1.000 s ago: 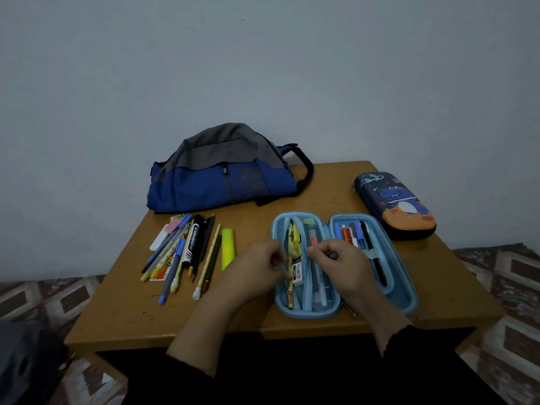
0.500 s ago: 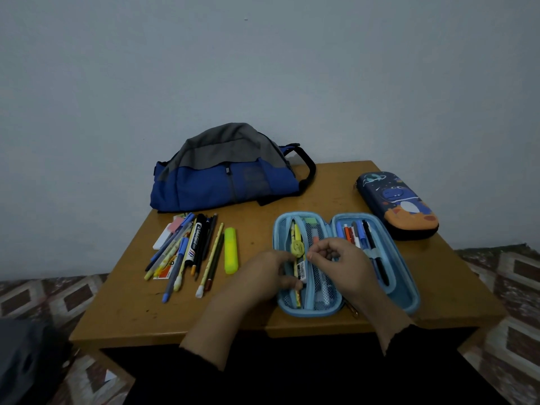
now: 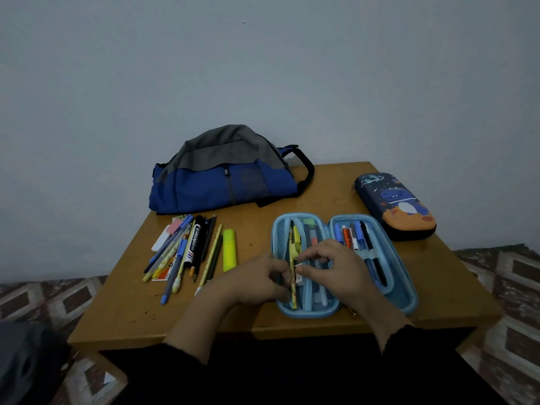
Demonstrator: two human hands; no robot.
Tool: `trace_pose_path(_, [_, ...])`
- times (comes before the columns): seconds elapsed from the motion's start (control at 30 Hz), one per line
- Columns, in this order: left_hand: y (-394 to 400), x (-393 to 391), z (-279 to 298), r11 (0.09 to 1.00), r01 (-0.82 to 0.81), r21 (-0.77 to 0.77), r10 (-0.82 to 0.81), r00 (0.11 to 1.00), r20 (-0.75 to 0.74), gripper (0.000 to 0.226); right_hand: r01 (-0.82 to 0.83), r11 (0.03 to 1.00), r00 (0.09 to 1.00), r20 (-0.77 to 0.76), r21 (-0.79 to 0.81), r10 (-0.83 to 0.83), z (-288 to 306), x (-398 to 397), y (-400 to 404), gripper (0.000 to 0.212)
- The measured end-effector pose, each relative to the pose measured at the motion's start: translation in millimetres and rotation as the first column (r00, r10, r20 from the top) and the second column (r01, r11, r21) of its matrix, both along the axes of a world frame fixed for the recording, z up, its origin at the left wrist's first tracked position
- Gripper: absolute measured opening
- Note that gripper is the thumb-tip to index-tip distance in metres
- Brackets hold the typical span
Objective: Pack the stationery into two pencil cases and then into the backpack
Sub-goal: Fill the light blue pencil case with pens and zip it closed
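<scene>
1. The left hand (image 3: 258, 280) and right hand (image 3: 336, 267) meet, fingers curled, pinching a slim yellow pencil (image 3: 293, 276).
2. It lies in the open light-blue hard-shell pencil case (image 3: 407, 290), over its mesh pocket.
3. The soft blue-grey fabric backpack (image 3: 222, 176) slumps well behind.

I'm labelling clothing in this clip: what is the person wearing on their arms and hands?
Both hands, the left hand and the right hand, are bare: no gloves, and no rings or watch that I can make out. Black sleeves cover the arms up to the wrists, and the right cuff has a slightly wavy edge.
</scene>
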State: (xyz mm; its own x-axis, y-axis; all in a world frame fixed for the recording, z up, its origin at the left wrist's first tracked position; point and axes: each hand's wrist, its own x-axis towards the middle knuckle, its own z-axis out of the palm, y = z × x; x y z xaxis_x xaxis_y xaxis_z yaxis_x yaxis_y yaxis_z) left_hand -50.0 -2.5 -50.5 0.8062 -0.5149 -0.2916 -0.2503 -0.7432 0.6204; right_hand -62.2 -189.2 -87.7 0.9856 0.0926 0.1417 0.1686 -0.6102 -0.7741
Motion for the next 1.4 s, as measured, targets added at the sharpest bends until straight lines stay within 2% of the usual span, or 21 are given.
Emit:
trace_pose_path(0.17, [6,-2,-5,1.0,0.009,-0.02,-0.011,0.997,-0.08,0.036,0.019,1.0,1.0,0.004,0.015,-0.019,1,-1,1,0.014])
trace_pose_path(0.4, [-1,-6,-10,0.995,-0.057,-0.078,0.06,0.997,0.039,0.026,0.024,0.999,1.0,-0.004,0.037,-0.024,1,-2,1,0.013])
trace_pose_path(0.63, [-11,-13,-11,0.993,-0.112,-0.029,0.114,0.988,0.106,0.021,0.021,1.0,1.0,0.007,0.021,-0.021,0,-1,1,0.012])
trace_pose_path(0.73, [-23,-24,-14,0.988,-0.135,0.072,0.111,0.957,0.268,0.021,0.021,1.0,1.0,0.019,0.011,-0.021,-1,-1,0,0.014])
trace_pose_path(0.83, [-33,-38,-17,0.935,-0.222,0.278,0.01,0.798,0.603,0.026,0.029,0.999,0.999,0.027,0.021,-0.03,-2,0,0,0.014])
trace_pose_path(0.87, [-35,-42,-18,0.922,-0.235,0.306,-0.029,0.749,0.661,0.031,0.032,0.999,0.999,0.032,0.022,-0.033,-2,0,0,0.014])
trace_pose_path(0.93, [-37,-46,-17,0.931,-0.229,0.286,-0.043,0.707,0.706,0.032,0.031,0.999,0.999,0.034,0.021,-0.032,-2,0,0,0.015])
trace_pose_path(1.03, [-36,-46,-15,0.962,-0.218,0.163,0.062,0.757,0.651,0.021,0.026,0.999,0.999,0.026,0.027,-0.027,-3,0,-1,0.014])
trace_pose_path(1.13, [-29,-37,-23,0.957,-0.282,-0.073,0.288,0.883,0.37,0.036,0.025,0.997,0.999,0.032,0.079,-0.028,-4,1,-1,0.014])
trace_pose_path(1.23, [-21,-32,-28,0.877,-0.373,-0.302,0.419,0.902,0.102,0.046,0.029,0.988,0.999,0.011,0.154,-0.031,-4,2,-1,0.018])
trace_pose_path(1.3, [-19,-30,-30,0.854,-0.393,-0.341,0.437,0.898,0.059,0.044,0.037,0.984,0.999,-0.009,0.173,-0.036,-4,3,-1,0.021])
trace_pose_path(1.4, [-19,-27,-34,0.861,-0.378,-0.34,0.438,0.892,0.115,0.039,0.053,0.981,0.999,-0.013,0.187,-0.051,-4,2,-1,0.024])
